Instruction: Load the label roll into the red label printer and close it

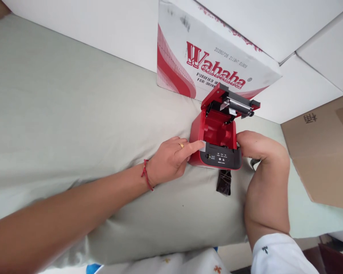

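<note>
Have a red device point(218, 131) standing with raised lid toward the far edge of the green cloth point(74, 95). Rest one fingertip of the left hand point(168, 158) on a small grey patch point(203, 147) at the device's front left corner; cannot judge that grip as wide or narrow. Curl the right hand point(247, 142) around the right side with fingers hidden; cannot judge that grip either. Find a dark glossy piece point(224, 183) just in front, a Wahaha carton point(214, 61) behind.
</note>
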The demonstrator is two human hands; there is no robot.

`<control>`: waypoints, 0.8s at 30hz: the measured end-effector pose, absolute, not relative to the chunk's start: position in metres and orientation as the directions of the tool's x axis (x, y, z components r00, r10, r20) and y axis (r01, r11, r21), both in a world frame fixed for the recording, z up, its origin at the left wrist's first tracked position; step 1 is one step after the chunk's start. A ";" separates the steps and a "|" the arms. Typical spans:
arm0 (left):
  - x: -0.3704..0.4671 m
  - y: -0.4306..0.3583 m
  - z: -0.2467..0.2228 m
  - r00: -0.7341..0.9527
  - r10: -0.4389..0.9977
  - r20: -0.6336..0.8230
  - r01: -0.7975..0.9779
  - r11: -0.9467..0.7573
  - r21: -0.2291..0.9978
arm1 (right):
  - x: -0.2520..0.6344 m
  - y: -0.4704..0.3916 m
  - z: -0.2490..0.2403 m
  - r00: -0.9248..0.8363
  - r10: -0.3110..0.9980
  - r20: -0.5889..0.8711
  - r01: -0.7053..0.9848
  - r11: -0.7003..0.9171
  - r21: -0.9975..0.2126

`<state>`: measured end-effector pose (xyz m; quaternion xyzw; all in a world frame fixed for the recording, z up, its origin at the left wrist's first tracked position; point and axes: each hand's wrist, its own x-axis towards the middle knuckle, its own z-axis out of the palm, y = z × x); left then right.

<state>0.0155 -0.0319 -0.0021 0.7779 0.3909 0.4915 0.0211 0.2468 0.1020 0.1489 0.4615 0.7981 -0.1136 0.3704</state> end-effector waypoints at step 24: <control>0.015 -0.032 -0.004 0.214 0.628 0.748 0.582 -0.697 0.419 | 0.251 0.107 0.140 -0.457 0.525 -0.718 0.769 0.639 -0.023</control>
